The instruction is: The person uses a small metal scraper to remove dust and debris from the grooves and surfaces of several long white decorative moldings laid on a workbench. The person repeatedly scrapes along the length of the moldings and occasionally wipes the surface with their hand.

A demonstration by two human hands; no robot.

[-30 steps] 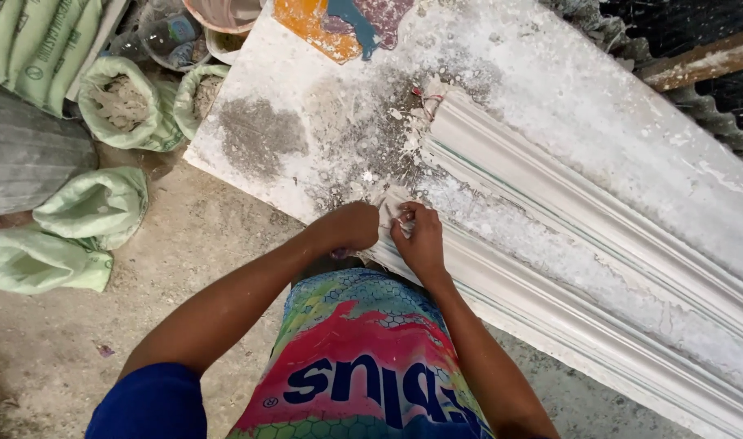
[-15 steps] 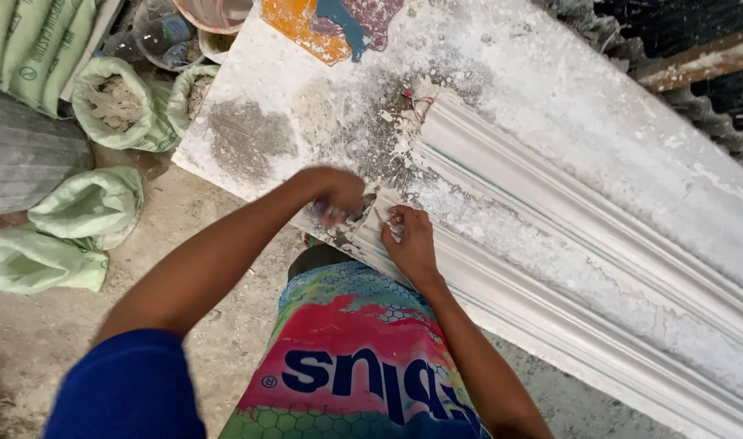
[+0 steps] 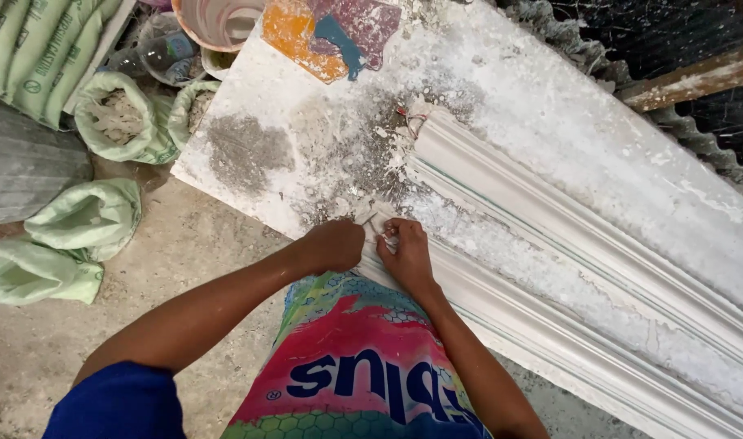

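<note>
Two bare hands meet at the near end of the long white plaster cornice moulding, which lies on the dusty white worktable. Left hand is clenched; right hand pinches a small whitish scrap.

Left hand and right hand crowded together at near end of white moulding, fingertips almost touching. Beyond fingertips: open stretch of dusty white tabletop, only loose crumbs and grey powder patch, free passage. Right of fingers: long moulding ridges block sideways sweep, hand must lift over. Left of fingers: table edge drops to bare concrete floor, open. Further left, green sacks crowd floor. Far end: bucket and bottle close off corner.
</note>
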